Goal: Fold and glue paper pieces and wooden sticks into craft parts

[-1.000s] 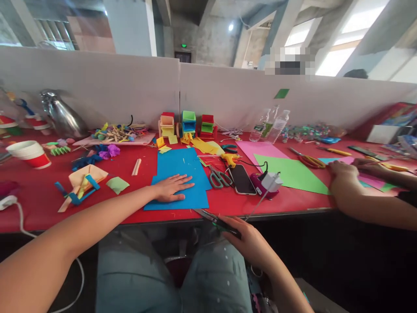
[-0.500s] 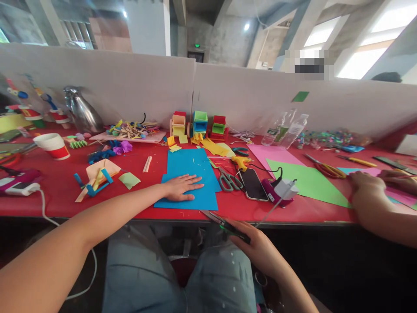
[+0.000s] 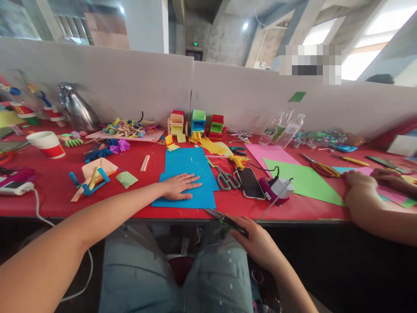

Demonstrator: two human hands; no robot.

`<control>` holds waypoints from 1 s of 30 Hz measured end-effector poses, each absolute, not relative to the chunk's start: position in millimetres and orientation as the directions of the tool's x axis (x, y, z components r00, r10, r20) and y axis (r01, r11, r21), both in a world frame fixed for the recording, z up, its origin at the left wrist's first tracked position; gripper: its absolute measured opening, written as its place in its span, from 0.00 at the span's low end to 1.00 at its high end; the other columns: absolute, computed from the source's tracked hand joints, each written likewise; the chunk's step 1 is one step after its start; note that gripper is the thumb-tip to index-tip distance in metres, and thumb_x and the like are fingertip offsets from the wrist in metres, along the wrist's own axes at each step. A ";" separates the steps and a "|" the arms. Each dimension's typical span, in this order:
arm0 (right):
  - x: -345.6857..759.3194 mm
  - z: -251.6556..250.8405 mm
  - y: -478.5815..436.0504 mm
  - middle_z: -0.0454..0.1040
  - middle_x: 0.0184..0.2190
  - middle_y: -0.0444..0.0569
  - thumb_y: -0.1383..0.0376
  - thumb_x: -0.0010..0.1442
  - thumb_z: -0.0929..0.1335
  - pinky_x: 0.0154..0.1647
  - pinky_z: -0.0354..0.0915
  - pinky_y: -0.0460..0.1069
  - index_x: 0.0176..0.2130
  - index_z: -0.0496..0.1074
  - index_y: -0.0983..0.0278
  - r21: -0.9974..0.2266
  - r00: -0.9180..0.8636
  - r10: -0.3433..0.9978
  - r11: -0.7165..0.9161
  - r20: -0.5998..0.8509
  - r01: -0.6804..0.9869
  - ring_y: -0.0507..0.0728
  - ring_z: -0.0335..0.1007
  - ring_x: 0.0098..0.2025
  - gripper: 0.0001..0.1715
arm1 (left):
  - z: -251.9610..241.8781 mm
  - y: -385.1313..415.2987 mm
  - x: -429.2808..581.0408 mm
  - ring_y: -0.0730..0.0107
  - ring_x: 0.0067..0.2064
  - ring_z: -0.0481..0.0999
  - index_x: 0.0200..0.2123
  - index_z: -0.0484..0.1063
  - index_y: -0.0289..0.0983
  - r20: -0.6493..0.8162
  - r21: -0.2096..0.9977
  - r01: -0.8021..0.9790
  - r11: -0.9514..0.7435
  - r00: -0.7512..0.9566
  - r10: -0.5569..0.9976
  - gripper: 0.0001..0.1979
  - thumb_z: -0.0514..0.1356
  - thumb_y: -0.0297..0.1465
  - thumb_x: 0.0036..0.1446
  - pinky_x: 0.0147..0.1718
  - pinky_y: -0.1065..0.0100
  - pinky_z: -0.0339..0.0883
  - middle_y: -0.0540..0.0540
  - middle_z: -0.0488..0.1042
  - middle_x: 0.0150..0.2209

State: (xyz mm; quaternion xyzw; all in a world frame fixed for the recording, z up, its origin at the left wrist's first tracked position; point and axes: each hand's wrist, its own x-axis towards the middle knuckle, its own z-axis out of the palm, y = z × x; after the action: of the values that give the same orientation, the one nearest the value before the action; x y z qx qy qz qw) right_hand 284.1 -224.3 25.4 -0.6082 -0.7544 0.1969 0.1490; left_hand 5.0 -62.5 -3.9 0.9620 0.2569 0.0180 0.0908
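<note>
My left hand (image 3: 180, 187) lies flat, fingers stretched out, on blue paper sheets (image 3: 187, 163) that overlap near the table's front edge. In my right hand (image 3: 252, 237) is a dark utility knife (image 3: 233, 222) with green on its handle. Its metal end points left and lies at the table edge, just below the lower right corner of the blue paper. Right of the paper lie grey-handled scissors (image 3: 226, 179), a phone (image 3: 251, 183) and a yellow glue gun (image 3: 239, 162).
A purple power strip (image 3: 273, 191) with a white plug sits at right, before green paper (image 3: 302, 180). Another person's hands (image 3: 363, 182) work farther right. Small paper-box models (image 3: 198, 121) stand at the back. A paper cup (image 3: 47, 144) and metal jug (image 3: 78, 108) are at left.
The view has shifted slightly, moving the table things a little left in the picture. My left hand stays flat on the blue paper; the knife stays in my right hand near the edge.
</note>
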 end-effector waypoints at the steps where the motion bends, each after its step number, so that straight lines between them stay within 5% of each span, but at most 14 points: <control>1: 284.9 24.8 -223.9 0.72 0.48 0.51 0.61 0.56 0.61 0.47 0.63 0.55 0.53 0.66 0.59 -0.469 -0.209 0.978 0.178 -0.015 0.865 0.63 0.67 0.50 0.25 | -4.2 -62.2 4.9 0.59 0.65 0.35 0.63 0.41 0.47 -0.012 0.184 0.491 -0.851 0.867 0.498 0.32 0.41 0.51 0.58 0.60 0.54 0.32 0.49 0.37 0.66; 15: 282.5 23.1 -227.2 0.71 0.48 0.49 0.61 0.56 0.61 0.41 0.66 0.53 0.54 0.65 0.55 -0.475 -0.218 0.976 0.182 -0.021 0.861 0.61 0.70 0.44 0.25 | -6.8 -60.5 4.8 0.58 0.65 0.35 0.63 0.41 0.47 -0.004 0.186 0.485 -0.854 0.870 0.493 0.33 0.41 0.51 0.58 0.60 0.53 0.32 0.49 0.37 0.66; 30: 278.6 18.4 -231.5 0.70 0.50 0.49 0.61 0.56 0.63 0.46 0.65 0.53 0.53 0.67 0.56 -0.547 -0.234 0.972 0.188 -0.014 0.816 0.61 0.69 0.48 0.24 | -4.7 -62.3 4.8 0.58 0.65 0.35 0.63 0.41 0.46 -0.005 0.190 0.488 -0.852 0.868 0.497 0.33 0.41 0.51 0.58 0.60 0.53 0.32 0.49 0.37 0.66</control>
State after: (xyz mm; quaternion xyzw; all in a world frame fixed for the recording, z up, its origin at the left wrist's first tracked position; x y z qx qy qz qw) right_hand 278.6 -231.5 18.4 -0.5949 -0.7515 0.2282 0.1714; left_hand 4.8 -62.3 -4.7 0.9619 0.2560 0.0221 0.0931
